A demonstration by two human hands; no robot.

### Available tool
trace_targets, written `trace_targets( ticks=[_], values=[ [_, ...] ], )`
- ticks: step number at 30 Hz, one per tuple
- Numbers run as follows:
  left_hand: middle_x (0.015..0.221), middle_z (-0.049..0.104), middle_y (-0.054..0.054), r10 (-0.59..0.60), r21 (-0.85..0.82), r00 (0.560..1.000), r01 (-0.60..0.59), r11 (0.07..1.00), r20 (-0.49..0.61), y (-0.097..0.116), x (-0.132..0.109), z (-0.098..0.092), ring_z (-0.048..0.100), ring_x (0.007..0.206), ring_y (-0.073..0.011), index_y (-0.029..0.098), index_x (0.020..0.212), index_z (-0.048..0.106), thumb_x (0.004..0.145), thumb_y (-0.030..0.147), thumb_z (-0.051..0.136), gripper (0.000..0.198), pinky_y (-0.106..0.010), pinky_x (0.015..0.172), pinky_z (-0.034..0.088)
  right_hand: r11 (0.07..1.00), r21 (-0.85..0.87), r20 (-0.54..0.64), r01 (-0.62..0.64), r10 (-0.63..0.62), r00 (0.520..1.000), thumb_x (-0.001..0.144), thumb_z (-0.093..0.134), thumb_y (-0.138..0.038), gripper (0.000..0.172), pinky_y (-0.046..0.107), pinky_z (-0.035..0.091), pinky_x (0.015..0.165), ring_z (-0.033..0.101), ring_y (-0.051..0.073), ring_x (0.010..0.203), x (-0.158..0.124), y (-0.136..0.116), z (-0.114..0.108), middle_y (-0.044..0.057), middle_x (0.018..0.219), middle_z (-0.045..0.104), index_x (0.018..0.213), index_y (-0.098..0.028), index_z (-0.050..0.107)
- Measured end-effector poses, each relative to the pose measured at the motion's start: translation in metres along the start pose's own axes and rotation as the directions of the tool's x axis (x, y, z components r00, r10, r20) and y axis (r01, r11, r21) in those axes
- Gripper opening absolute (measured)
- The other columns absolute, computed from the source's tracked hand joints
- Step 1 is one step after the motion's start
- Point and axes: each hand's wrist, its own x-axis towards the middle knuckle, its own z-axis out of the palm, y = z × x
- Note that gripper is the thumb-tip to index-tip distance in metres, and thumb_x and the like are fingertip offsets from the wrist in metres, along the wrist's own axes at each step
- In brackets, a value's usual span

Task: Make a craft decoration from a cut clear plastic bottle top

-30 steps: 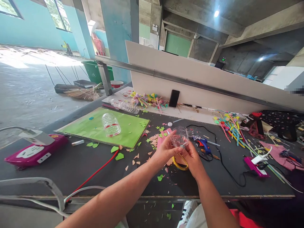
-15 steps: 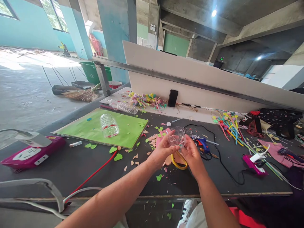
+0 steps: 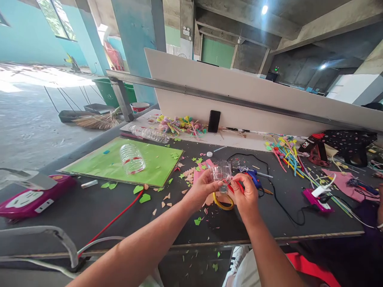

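Note:
My left hand is closed on a clear, cut plastic bottle piece, its fingers round the left side. My right hand pinches a narrow red piece against the bottle piece's right side; its exact kind is unclear. Just below the hands lies a yellow loop handle, its other end hidden. Pink paper and peach scraps lie beside my left hand. A blue glue gun rests right of my right hand.
Another cut bottle lies on a green sheet. A whole bottle, a phone and colourful craft stems are farther back. Purple power strips sit at both sides, with a black cable across the right.
The red piece now shows between my right fingers, and my right hand has shifted slightly right of the bottle piece. My left hand keeps its hold. The view has moved a little.

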Motion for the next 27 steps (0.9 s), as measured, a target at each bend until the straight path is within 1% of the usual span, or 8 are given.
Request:
trace_targets(
  ticks=[3, 6, 8, 13, 16, 19, 23, 27],
  values=[
    [0.097, 0.072, -0.007, -0.02, 0.0, 1.0, 0.02, 1.0, 0.021, -0.001, 0.0, -0.001, 0.068, 0.084, -0.0192, 0.017, 0.108, 0.063, 0.073, 0.031, 0.082, 0.042, -0.029, 0.074, 0.054, 0.974, 0.13, 0.031, -0.185, 0.182, 0.983, 0.09, 0.061, -0.031, 0.01, 0.034, 0.046, 0.082, 0.058, 0.018, 0.084, -0.001, 0.003, 0.001, 0.001, 0.086, 0.063, 0.084, -0.023, 0.062],
    [0.1, 0.071, -0.008, -0.024, 0.037, 1.0, 0.024, 0.999, -0.008, -0.005, 0.0, -0.005, 0.068, 0.085, -0.0193, 0.018, 0.116, 0.061, 0.073, 0.031, 0.082, 0.049, -0.029, 0.073, 0.054, 0.827, 0.382, 0.098, -0.413, 0.408, 0.908, 0.087, 0.066, -0.037, 0.015, 0.029, 0.046, 0.074, 0.055, 0.015, 0.075, -0.001, 0.003, 0.003, -0.002, 0.079, 0.06, 0.084, -0.023, 0.062],
    [0.099, 0.071, -0.008, -0.026, 0.067, 0.999, 0.028, 0.997, -0.039, -0.007, 0.0, -0.006, 0.068, 0.086, -0.0195, 0.018, 0.119, 0.06, 0.074, 0.031, 0.082, 0.052, -0.029, 0.073, 0.054, 0.726, 0.496, 0.138, -0.476, 0.476, 0.869, 0.084, 0.069, -0.04, 0.019, 0.026, 0.046, 0.071, 0.054, 0.013, 0.072, -0.001, 0.003, 0.005, -0.003, 0.078, 0.059, 0.082, -0.023, 0.062],
    [0.098, 0.07, -0.006, -0.073, 0.004, 0.995, 0.073, 0.997, -0.072, -0.005, -0.001, -0.005, 0.067, 0.087, -0.0166, 0.018, 0.112, 0.064, 0.078, 0.032, 0.079, 0.039, -0.026, 0.074, 0.054, 0.663, 0.576, 0.125, -0.478, 0.507, 0.853, 0.08, 0.072, -0.039, 0.021, 0.026, 0.048, 0.072, 0.054, 0.012, 0.072, 0.001, 0.004, 0.008, -0.003, 0.082, 0.061, 0.079, -0.023, 0.059],
    [0.101, 0.071, -0.005, -0.112, -0.078, 0.992, 0.107, 0.991, -0.065, -0.003, -0.001, -0.005, 0.067, 0.088, -0.0145, 0.018, 0.11, 0.066, 0.079, 0.029, 0.078, 0.034, -0.024, 0.077, 0.055, 0.623, 0.608, 0.131, -0.492, 0.532, 0.836, 0.079, 0.074, -0.037, 0.018, 0.024, 0.048, 0.071, 0.055, 0.011, 0.071, 0.001, 0.003, 0.008, -0.004, 0.08, 0.061, 0.089, -0.025, 0.064],
    [0.099, 0.072, -0.005, -0.121, -0.136, 0.992, 0.115, 0.984, -0.036, -0.002, 0.0, -0.006, 0.068, 0.087, -0.014, 0.018, 0.109, 0.067, 0.08, 0.028, 0.077, 0.032, -0.024, 0.079, 0.055, 0.578, 0.645, 0.163, -0.5, 0.535, 0.829, 0.08, 0.073, -0.036, 0.022, 0.023, 0.049, 0.072, 0.056, 0.011, 0.072, 0.002, 0.0, 0.005, -0.003, 0.081, 0.062, 0.099, -0.026, 0.068],
    [0.093, 0.073, -0.005, -0.139, -0.178, 0.989, 0.129, 0.976, -0.047, 0.001, 0.0, -0.004, 0.069, 0.081, -0.0144, 0.016, 0.101, 0.067, 0.078, 0.027, 0.078, 0.027, -0.026, 0.077, 0.055, 0.585, 0.668, 0.157, -0.459, 0.492, 0.856, 0.082, 0.072, -0.035, 0.014, 0.026, 0.051, 0.075, 0.06, 0.012, 0.074, 0.002, -0.002, 0.003, -0.002, 0.083, 0.064, 0.091, -0.026, 0.069],
    [0.095, 0.072, -0.007, -0.146, -0.188, 0.988, 0.134, 0.973, -0.051, 0.005, -0.002, 0.0, 0.069, 0.081, -0.0168, 0.016, 0.104, 0.065, 0.077, 0.027, 0.078, 0.032, -0.03, 0.078, 0.056, 0.649, 0.649, 0.125, -0.397, 0.424, 0.897, 0.085, 0.07, -0.036, 0.011, 0.031, 0.053, 0.079, 0.065, 0.015, 0.078, 0.0, -0.004, 0.001, 0.0, 0.087, 0.068, 0.089, -0.026, 0.068]
  ],
)
